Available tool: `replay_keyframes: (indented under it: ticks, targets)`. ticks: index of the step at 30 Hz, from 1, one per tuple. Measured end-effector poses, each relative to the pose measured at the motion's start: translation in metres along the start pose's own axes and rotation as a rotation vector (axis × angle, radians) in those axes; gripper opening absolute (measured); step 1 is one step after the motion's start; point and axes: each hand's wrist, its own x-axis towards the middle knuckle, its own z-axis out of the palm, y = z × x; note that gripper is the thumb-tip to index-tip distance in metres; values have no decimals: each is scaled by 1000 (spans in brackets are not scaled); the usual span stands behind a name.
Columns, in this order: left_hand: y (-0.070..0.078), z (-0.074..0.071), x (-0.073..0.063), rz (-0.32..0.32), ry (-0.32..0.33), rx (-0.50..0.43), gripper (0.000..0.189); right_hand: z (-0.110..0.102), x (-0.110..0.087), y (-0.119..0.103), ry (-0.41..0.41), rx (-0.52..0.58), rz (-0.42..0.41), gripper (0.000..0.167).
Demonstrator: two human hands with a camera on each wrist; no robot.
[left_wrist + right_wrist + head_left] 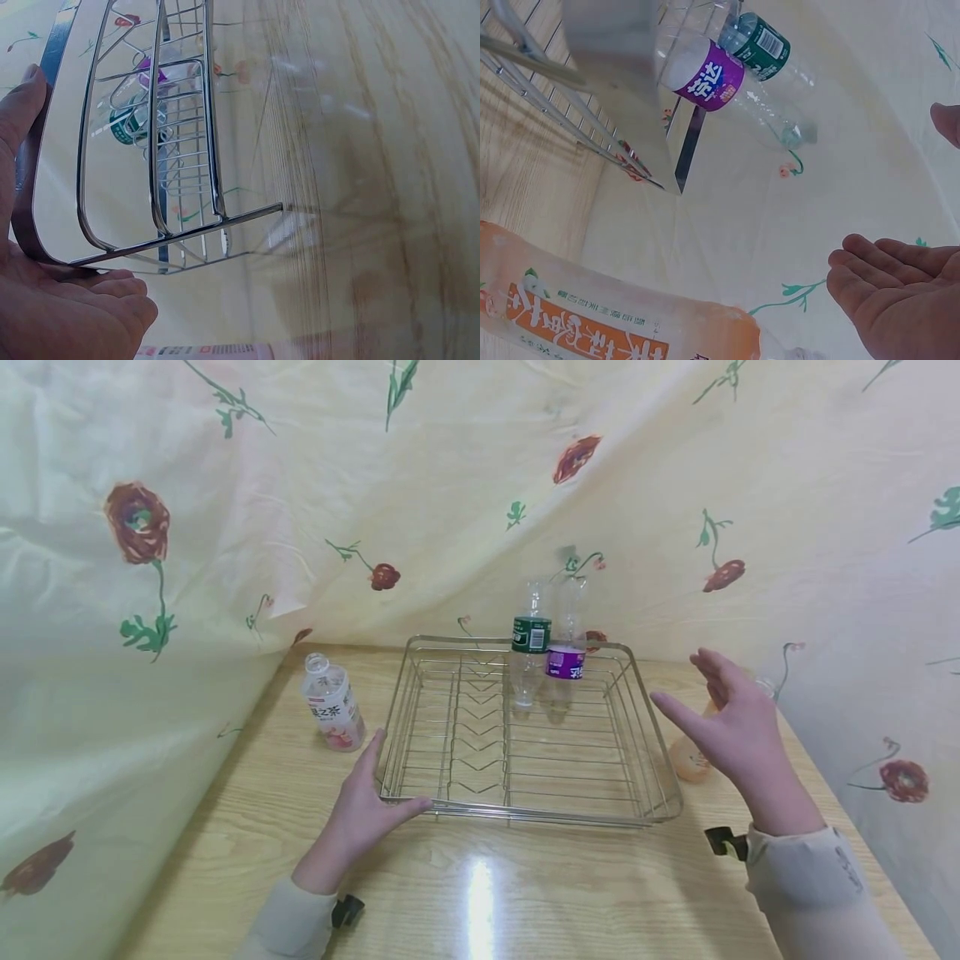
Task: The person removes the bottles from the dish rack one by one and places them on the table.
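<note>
A wire dish rack (540, 817) sits on the table. My left hand (360, 818) touches its near left corner, thumb along the front rim and fingers along the left side. My right hand (738, 727) hangs in the air right of the rack, thumb and fingers spread, holding nothing. Partly hidden behind it is an orange-tinted drink bottle (592, 315), outside the rack. Toward the back of the rack, a clear bottle with a green label (531, 635) and another with a purple label (566, 662) stand side by side.
Left of the rack, a clear bottle with a white and pink label (333, 706) stands on the wooden table (420, 893). Flower-patterned cloth (465, 502) hangs at the back and along both sides.
</note>
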Motion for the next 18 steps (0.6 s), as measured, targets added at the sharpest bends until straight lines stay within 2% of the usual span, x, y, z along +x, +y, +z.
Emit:
replay_keyframes:
  ticks: [18]
  targets:
    - [1,-1,1,11,3,14,133,3,10,-7,-44,19,16,98]
